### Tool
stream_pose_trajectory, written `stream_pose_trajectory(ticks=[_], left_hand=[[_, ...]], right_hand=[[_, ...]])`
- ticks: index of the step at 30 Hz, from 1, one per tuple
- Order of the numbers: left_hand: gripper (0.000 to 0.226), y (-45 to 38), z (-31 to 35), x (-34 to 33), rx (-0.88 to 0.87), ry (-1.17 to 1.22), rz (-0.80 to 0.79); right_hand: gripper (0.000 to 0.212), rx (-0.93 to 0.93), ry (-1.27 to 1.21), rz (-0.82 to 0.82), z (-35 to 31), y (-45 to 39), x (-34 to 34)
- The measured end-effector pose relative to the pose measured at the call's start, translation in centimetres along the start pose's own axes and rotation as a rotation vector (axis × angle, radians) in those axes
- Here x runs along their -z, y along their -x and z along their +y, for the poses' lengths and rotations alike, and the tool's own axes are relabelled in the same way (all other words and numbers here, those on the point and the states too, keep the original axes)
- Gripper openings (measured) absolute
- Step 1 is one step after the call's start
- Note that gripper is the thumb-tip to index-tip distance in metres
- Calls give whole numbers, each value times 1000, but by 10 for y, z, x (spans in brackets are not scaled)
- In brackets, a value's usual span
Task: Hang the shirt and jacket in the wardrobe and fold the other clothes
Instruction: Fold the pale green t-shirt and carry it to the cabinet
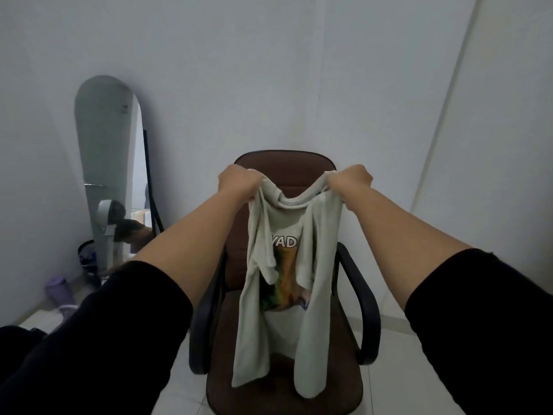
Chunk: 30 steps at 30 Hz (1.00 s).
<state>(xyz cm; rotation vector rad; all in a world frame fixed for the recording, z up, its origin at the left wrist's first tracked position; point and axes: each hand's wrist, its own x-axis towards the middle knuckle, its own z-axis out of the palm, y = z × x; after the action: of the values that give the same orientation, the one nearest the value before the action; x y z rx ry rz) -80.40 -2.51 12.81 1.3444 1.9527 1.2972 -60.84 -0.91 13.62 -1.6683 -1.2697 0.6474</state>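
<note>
A person's two bare forearms reach forward from black sleeves, holding up a pale grey-green cotton T-shirt (284,235) in front of a brown padded office chair with black armrests (284,172). The left hand (239,182) is closed in a fist around one shoulder of the T-shirt, level with the top of the chair's backrest. The right hand (348,182) is closed the same way around the other shoulder, just to the right of the backrest's top edge. Between the two fists the ribbed neckline sags in a shallow curve.

The T-shirt hangs down in front of the chair's backrest and seat. Its sides are folded inward, so two long panels of plain fabric drop on either side of a printed front. The print shows white letters reading "YAD", partly covered, above a colourful picture in orange, green and yellow. The lower ends of the panels hang in front of the seat; whether they touch it cannot be told.

To the left of the chair, a tall arched mirror (106,163) leans against the white wall, reflecting part of the room. On the white tiled floor (389,354) below the mirror, further left of the chair, stands a lilac lidded bottle (58,290). A dark container sits just beside the mirror's base, too dim to make out.
</note>
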Motion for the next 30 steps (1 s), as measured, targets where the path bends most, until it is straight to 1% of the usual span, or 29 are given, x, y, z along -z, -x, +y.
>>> stream_pose_trajectory(ticks=[1, 2, 3, 5, 7, 8, 12, 16, 18, 19, 20, 21, 23, 26, 27, 28, 29, 30], left_hand=[[20, 3, 5, -4, 19, 38, -29], [15, 5, 10, -7, 39, 66, -60], [10, 9, 16, -8, 55, 92, -101], [8, 16, 26, -11, 66, 170, -201], [18, 23, 35, -13, 46, 206, -295], [20, 26, 40, -14, 32, 209, -327], [17, 30, 47, -15, -64, 228, -403], [24, 33, 52, -10, -188, 218, -455], [30, 38, 57, -5, -241, 153, -475], [31, 38, 58, -2, -251, 128, -487], [31, 38, 59, 1, -253, 114, -502], [30, 36, 58, 4, -254, 120, -519], [24, 32, 53, 7, -272, 153, -516], [11, 24, 35, 14, -326, 108, -398], [17, 21, 27, 17, -300, 61, -408], [34, 20, 18, 21, -243, 8, -470], [51, 20, 9, 25, -178, -40, -563], [60, 19, 1, 29, -126, -74, -651]], right_hand=[[24, 3, -18, -38, -4, 3, -3], [28, 13, -54, -90, -8, 6, -5], [28, 25, -107, -144, -11, 8, -7], [26, 44, -222, -279, -17, 13, -8], [29, 57, -303, -426, -24, 21, -6], [30, 60, -327, -474, -26, 24, -4], [31, 44, -408, -553, -25, 27, 3], [44, 69, -444, -660, -19, 23, 11], [38, 132, -406, -730, -14, 22, 14], [28, 166, -388, -757, -11, 23, 15], [15, 185, -389, -771, -8, 23, 15], [9, 195, -407, -760, -5, 24, 14], [12, 218, -416, -694, -2, 26, 13], [17, 245, -430, -624, -2, 30, 15], [21, 247, -449, -611, -3, 30, 17], [24, 247, -467, -603, -5, 30, 20], [26, 247, -487, -601, -6, 31, 22], [26, 246, -509, -606, -7, 30, 23]])
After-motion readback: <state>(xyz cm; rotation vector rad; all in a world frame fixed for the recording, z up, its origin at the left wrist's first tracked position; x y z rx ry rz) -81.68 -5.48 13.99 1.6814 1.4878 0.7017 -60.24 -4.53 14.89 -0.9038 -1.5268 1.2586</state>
